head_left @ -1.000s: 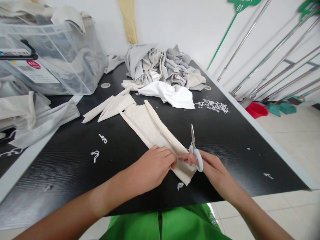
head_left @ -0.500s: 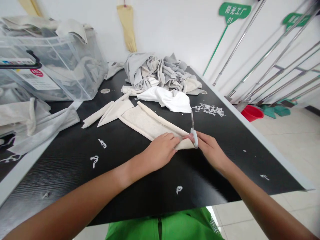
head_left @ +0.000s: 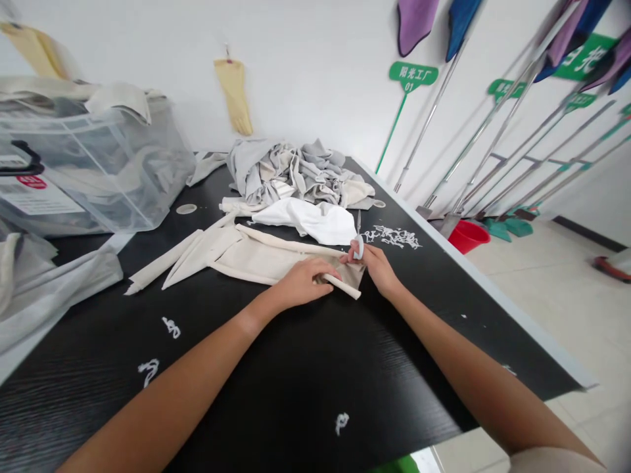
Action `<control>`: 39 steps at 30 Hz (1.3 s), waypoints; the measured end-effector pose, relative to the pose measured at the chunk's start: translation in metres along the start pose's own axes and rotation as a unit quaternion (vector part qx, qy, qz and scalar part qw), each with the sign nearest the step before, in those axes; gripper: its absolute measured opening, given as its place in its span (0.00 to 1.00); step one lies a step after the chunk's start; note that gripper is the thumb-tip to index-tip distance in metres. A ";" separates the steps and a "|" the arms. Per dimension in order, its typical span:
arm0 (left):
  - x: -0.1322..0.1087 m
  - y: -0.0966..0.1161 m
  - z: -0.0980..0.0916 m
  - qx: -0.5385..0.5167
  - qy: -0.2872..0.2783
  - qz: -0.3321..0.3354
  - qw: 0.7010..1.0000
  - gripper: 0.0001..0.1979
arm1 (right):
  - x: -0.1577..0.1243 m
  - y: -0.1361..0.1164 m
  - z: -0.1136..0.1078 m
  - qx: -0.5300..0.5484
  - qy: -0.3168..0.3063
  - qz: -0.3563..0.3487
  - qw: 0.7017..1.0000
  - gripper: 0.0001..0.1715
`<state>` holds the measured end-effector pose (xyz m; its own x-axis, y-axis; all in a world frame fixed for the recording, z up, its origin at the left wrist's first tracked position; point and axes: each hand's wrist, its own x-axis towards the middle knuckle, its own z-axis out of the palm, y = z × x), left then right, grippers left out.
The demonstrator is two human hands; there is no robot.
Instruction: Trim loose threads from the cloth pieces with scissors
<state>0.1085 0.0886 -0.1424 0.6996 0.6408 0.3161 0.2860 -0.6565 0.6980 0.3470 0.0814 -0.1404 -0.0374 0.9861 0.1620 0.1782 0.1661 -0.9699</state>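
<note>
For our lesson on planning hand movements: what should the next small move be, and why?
Probably, the left hand should smooth down the cream cloth near its right end. The edge there looks rolled beside the left thumb, while the right hand, at the same end, also holds the scissors, so the left seems freer to flatten it.

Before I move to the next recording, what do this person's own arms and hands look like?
The left hand and right hand are bare: no gloves, and no watch or bracelet shows. The left forearm and right forearm are uncovered too. A pale edge by the right elbow looks like a short sleeve.
</note>
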 end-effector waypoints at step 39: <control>-0.020 0.083 0.019 0.269 -0.063 -0.194 0.941 0.07 | -0.007 0.000 0.001 -0.127 0.017 -0.052 0.990 0.30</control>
<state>0.1309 0.0140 -0.1029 0.5372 0.8435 0.0021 0.8022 -0.5117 0.3076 0.3463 0.0746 -0.1419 -0.0370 0.9623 0.2695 0.4173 0.2599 -0.8708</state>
